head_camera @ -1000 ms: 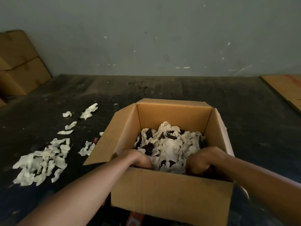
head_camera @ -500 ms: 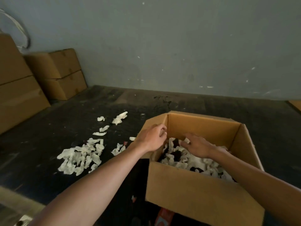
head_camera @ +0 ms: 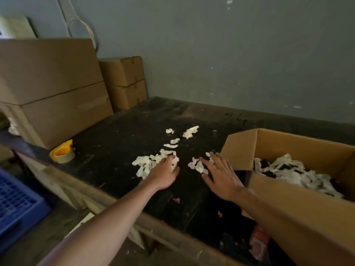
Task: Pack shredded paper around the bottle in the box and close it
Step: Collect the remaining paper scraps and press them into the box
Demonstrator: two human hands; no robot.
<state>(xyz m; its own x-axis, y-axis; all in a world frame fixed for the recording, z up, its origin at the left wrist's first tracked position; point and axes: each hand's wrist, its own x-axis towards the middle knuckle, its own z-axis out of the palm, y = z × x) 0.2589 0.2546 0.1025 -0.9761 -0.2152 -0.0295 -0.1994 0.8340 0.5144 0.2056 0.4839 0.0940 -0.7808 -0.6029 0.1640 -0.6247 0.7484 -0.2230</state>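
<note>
White shredded paper (head_camera: pixel 153 164) under two spread, empty hands, left (head_camera: pixel 163 174), right (head_camera: pixel 221 177); one open box (head_camera: pixel 288 198).

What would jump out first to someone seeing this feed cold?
Probably both bare hands stretched over the dark table: the left hand on the bigger pile of shredded paper, the right hand open over a smaller clump. At right the open cardboard box is heaped with shreds; a yellow tape dispenser sits far left.
</note>
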